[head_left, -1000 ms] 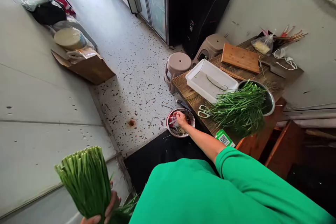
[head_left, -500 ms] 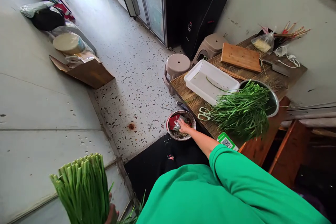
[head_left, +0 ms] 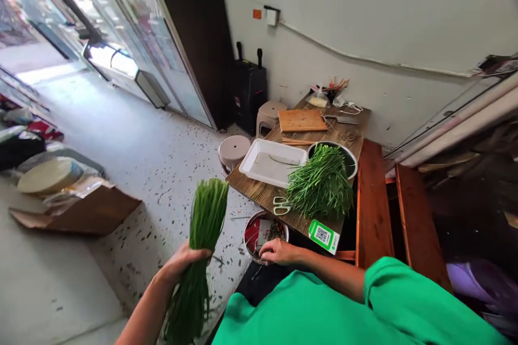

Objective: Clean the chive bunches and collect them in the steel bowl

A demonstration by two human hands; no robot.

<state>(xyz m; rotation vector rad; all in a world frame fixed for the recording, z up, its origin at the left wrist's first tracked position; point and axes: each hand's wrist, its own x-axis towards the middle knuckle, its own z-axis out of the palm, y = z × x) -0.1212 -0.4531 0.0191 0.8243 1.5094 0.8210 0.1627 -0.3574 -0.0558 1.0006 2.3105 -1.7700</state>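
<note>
A thick upright bunch of garlic chives (head_left: 209, 215), cut stems upward and leaves hanging down, is wrapped in the fingers of my left hand (head_left: 188, 260). My right hand (head_left: 277, 252) hovers over the near rim of a round waste bin (head_left: 246, 234) holding a red packet and plant scraps. Its fingers are curled, and anything inside them is hidden. On the wooden table (head_left: 259, 194) lies a loose green heap of chives (head_left: 321, 180), leaning against a metal bowl (head_left: 353, 164). Scissors (head_left: 281, 205) with pale handles rest beside the heap.
A white tray (head_left: 275, 164), a cutting board (head_left: 302, 121), a cleaver (head_left: 343, 119) and a green QR card (head_left: 324, 236) are on the table. Stools (head_left: 234, 150) stand behind it. An open cardboard box (head_left: 93, 207) sits left, a wooden bench (head_left: 374, 210) right.
My left hand has raised the chives from the lower left toward the middle. My right hand has drawn back from inside the bin to its near rim. The view has turned and tilted up.
</note>
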